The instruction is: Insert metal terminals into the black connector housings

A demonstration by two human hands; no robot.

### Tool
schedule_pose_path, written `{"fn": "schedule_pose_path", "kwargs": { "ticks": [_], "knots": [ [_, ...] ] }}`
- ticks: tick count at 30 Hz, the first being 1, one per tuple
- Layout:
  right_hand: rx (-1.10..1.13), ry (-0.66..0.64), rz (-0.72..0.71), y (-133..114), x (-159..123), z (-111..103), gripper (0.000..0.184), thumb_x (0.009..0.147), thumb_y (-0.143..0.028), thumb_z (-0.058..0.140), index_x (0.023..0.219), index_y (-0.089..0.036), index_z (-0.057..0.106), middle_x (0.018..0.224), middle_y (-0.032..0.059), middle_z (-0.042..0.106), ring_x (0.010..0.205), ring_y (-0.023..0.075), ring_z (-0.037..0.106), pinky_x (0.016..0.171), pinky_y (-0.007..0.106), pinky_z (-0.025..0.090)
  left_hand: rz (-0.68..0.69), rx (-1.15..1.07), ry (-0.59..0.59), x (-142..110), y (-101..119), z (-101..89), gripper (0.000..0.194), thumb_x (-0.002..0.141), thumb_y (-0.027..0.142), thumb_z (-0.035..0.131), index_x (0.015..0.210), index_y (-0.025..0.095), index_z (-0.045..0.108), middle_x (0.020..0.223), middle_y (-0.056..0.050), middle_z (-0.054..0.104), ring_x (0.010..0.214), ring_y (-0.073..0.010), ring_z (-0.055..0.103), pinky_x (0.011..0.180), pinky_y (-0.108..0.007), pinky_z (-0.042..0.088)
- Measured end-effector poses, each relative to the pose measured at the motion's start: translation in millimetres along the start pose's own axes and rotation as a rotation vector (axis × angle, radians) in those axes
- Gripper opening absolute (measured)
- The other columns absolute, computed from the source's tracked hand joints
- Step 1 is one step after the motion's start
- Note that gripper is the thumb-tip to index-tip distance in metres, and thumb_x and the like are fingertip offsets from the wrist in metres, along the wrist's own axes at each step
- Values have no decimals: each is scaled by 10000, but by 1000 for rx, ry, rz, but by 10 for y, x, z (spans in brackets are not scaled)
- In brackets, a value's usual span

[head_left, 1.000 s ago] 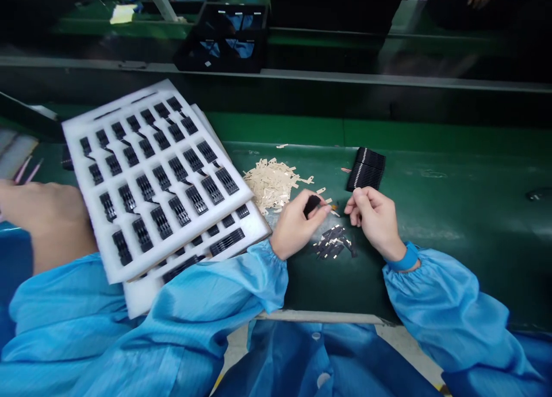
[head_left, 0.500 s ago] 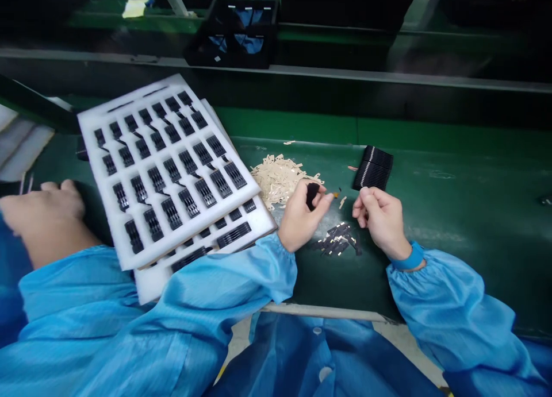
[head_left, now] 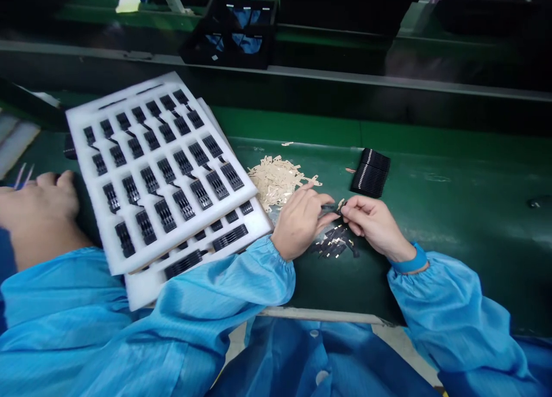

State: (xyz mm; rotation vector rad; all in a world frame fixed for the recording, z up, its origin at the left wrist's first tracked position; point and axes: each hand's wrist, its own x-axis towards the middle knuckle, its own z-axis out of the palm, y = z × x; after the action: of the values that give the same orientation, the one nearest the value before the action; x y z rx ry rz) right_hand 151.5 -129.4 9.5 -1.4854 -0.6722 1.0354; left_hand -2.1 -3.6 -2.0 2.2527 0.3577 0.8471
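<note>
My left hand (head_left: pixel 295 222) is closed on a small black part (head_left: pixel 328 208), gripped between thumb and fingers. My right hand (head_left: pixel 377 222) pinches a tiny piece (head_left: pixel 341 204) at the near end of that part; its kind is too small to make out. The fingertips of both hands almost meet. Just below them lies a loose heap of small black strips with pale tips (head_left: pixel 335 243). Behind my left hand spreads a pile of thin cream-coloured flat pieces (head_left: pixel 276 181). A neat block of stacked black parts (head_left: pixel 371 173) stands beyond my right hand.
Two stacked white foam trays (head_left: pixel 103 224) with black parts in their slots lie at left. Another person's hand (head_left: pixel 47 210) with tweezers (head_left: pixel 23 176) rests beside them. A black box (head_left: pixel 228 58) stands behind the rail (head_left: pixel 328 75). The bench's front edge (head_left: pixel 319 313) is near my body.
My right hand has moved left and slightly down to meet the part in my left hand. My left hand has turned, its back now upward. The whole view has shifted slightly.
</note>
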Motion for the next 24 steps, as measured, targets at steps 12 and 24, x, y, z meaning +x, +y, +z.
{"fn": "schedule_pose_path", "kwargs": {
  "ticks": [12, 24],
  "knots": [
    [-86, 296, -212, 27, 4, 57, 299, 761, -424, 812, 764, -190, 626, 581, -43, 562, 445, 69, 457, 414, 204, 349, -618, -806, -77, 123, 30, -21, 255, 959, 395, 599, 1078, 170, 584, 1102, -112, 739, 962, -169, 666, 857, -301, 520],
    [-17, 252, -336, 50, -30, 119, 292, 859, -349, 754, 1099, -220, 647, 815, -8, 669, 501, 77, 560, 448, 223, 464, -850, -961, 110, 115, 40, 54, 296, 762, 205, 818, 917, 144, 573, 808, -17, 718, 758, -118, 733, 773, -239, 582]
  ]
}}
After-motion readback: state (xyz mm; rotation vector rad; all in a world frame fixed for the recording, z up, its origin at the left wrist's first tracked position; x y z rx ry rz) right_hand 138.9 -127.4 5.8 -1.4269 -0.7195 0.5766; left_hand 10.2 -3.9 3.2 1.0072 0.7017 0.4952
